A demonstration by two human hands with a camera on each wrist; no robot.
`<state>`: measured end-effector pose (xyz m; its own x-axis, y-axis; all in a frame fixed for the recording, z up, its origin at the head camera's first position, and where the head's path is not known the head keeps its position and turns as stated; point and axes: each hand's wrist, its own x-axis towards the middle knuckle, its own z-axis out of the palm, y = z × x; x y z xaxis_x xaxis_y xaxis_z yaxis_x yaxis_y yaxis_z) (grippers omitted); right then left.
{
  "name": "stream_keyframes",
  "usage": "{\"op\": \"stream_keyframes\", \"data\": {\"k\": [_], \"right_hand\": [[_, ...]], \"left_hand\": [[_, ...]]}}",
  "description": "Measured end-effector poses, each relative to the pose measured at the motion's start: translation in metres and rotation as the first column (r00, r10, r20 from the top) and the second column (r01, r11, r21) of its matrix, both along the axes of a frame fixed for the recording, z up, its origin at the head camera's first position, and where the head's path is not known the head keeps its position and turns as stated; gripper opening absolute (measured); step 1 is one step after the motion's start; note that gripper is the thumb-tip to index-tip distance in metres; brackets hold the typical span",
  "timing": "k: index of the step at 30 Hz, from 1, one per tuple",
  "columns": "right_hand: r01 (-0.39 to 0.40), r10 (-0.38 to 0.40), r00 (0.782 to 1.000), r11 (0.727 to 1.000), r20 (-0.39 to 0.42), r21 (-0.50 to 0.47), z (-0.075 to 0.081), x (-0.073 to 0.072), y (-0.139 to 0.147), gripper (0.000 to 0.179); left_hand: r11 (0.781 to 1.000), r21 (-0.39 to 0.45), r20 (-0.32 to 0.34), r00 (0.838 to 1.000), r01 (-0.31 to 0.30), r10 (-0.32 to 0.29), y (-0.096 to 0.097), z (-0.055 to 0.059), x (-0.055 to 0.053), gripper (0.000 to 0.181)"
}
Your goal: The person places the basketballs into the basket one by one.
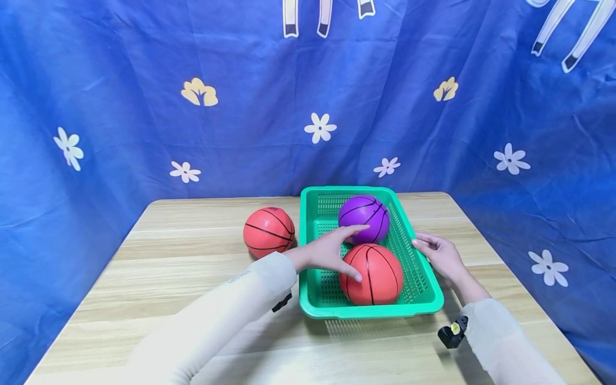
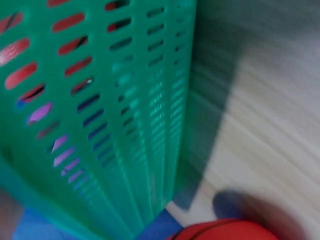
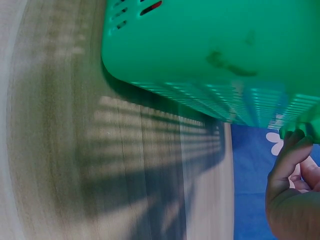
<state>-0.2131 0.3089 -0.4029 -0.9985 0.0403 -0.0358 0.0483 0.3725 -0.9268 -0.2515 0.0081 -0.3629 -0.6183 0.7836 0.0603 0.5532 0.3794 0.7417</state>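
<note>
Fingers [image 1: 351, 231] of the left hand [image 1: 328, 252] are spread; near their tips, contact unclear, the red basketball [image 1: 378, 275] is held in the green basket [image 1: 370, 312]. Its rim [image 1: 402, 217], pinched by the right hand [image 1: 443, 259], is best kept steady while the ball is cupped.

In the basket [image 1: 372, 312], a near ball [image 1: 374, 275] and a far ball [image 1: 364, 213] are contained; to its left, a third ball [image 1: 268, 233] is placed.
</note>
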Motion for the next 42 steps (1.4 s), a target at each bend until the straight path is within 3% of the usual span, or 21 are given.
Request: {"op": "stream_keyframes", "data": {"k": [10, 13, 19, 21, 24, 30, 35, 42], "right_hand": [[0.010, -0.010, 1.000, 1.000, -0.008, -0.009, 0.001, 0.000, -0.001, 0.060], [0.005, -0.005, 1.000, 1.000, -0.005, -0.007, 0.001, 0.000, -0.001, 0.061], [-0.007, 0.007, 1.000, 1.000, -0.003, -0.011, -0.001, 0.000, 0.001, 0.062], [-0.006, 0.006, 1.000, 1.000, -0.001, -0.004, -0.002, -0.001, 0.002, 0.062], [-0.003, 0.003, 1.000, 1.000, 0.001, 0.003, -0.003, -0.001, 0.002, 0.063], [0.001, -0.001, 1.000, 1.000, 0.003, -0.001, -0.002, -0.002, 0.001, 0.063], [0.006, -0.006, 1.000, 1.000, 0.003, -0.012, -0.002, -0.001, 0.000, 0.062], [-0.005, 0.005, 1.000, 1.000, 0.003, -0.020, -0.003, -0.001, 0.001, 0.062]], "left_hand": [[0.991, 0.099, -0.025, 0.996, -0.085, 0.088, -0.028, 0.011, -0.004, 0.100], [0.984, 0.147, -0.003, 0.994, -0.105, 0.106, -0.037, 0.014, -0.004, 0.095], [0.958, 0.250, 0.010, 0.990, -0.138, 0.140, -0.055, 0.018, -0.007, 0.086], [0.947, 0.275, 0.018, 0.986, -0.165, 0.167, -0.061, 0.025, -0.002, 0.082], [0.925, 0.317, 0.008, 0.976, -0.208, 0.217, -0.072, 0.027, -0.004, 0.076], [0.879, 0.362, -0.012, 0.941, -0.312, 0.339, -0.094, 0.022, -0.011, 0.067], [0.846, 0.389, -0.070, 0.904, -0.364, 0.421, -0.109, 0.018, -0.015, 0.061], [0.800, 0.403, -0.159, 0.827, -0.444, 0.539, -0.129, 0.012, -0.020, 0.052]]}}
